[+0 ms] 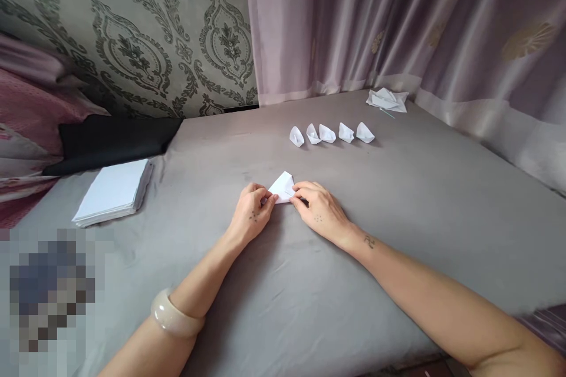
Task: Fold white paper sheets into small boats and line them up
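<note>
A small folded white paper (283,187) lies on the grey sheet (274,294) in front of me. My left hand (253,212) pinches its left corner with curled fingers. My right hand (319,209) presses and grips its right edge, fingers closed on it. Both hands rest on the sheet with the paper between them. A pale bangle (174,315) circles my left wrist.
Several finished folded paper boats (329,133) stand in a row farther back. A stack of white sheets (114,191) lies at the left, by a black cloth (110,140). Crumpled paper scraps (388,100) sit near the pink curtain (398,23). Patterned wall behind.
</note>
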Motion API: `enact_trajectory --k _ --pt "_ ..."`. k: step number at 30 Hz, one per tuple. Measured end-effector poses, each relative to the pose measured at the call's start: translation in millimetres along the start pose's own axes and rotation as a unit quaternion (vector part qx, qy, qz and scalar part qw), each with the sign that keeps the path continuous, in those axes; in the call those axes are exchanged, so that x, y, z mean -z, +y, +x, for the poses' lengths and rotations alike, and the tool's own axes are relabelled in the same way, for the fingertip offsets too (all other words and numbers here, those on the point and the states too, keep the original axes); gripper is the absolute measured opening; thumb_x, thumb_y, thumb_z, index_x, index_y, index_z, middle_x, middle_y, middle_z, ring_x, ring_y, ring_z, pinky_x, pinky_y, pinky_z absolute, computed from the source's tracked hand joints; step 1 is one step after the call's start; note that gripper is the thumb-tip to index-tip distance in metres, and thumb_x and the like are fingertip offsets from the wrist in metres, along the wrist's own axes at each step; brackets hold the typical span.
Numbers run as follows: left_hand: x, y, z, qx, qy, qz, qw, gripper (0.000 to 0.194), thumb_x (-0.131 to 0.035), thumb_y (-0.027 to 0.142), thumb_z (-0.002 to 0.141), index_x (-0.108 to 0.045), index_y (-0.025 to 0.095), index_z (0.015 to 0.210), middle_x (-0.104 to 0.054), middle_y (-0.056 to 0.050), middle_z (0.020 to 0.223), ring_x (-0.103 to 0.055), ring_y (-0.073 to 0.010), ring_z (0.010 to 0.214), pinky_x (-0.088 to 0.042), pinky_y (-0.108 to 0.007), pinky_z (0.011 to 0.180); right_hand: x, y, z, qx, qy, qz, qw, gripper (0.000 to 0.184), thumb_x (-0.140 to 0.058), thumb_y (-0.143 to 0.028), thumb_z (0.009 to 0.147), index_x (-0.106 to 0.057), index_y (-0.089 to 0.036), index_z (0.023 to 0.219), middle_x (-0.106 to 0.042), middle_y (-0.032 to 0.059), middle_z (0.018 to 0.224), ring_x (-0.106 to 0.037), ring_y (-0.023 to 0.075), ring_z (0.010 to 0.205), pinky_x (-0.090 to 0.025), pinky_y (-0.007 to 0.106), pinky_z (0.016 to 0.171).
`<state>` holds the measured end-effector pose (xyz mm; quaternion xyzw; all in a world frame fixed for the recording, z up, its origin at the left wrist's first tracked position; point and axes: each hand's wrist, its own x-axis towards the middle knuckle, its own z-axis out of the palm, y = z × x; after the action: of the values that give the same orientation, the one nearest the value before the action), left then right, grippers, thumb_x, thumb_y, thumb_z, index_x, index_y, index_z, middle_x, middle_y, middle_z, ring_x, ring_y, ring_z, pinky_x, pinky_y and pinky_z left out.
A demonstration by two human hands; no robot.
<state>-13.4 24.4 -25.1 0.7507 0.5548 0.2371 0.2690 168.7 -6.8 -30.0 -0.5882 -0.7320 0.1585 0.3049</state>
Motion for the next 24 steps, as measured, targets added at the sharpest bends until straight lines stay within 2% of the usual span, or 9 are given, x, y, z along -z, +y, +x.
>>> enact_trajectory --k 10,24 --pt "-11.9 -9 -1 -0.049 0.050 0.057 0.996 0.022 -0.048 0.032 0.091 -0.053 0.018 0.076 -0.054 -0.011 0.100 -0.053 -0.0220 0.093 -0.046 -0.038 0.086 -2 -1 7 -0.038 0.004 0.000 0.999 0.019 -0.060 -0.023 0.086 -0.062 -0.019 0.068 -0.065 0.0041 0.102 -0.057 0.0182 0.095 -0.046 0.031 0.084" --pt "-10.8 -11 -1 -0.037 0.047 0.033 0.998 0.026 -0.053 0.034 0.089 -0.048 0.018 0.069 -0.053 -0.009 0.100 -0.051 -0.0209 0.091 -0.047 -0.037 0.080 -2 1 12 -0.053 -0.023 0.008 0.998 0.021 -0.061 -0.021 0.084 -0.060 -0.019 0.063 -0.063 0.0037 0.103 -0.055 0.0192 0.094 -0.044 0.033 0.085"
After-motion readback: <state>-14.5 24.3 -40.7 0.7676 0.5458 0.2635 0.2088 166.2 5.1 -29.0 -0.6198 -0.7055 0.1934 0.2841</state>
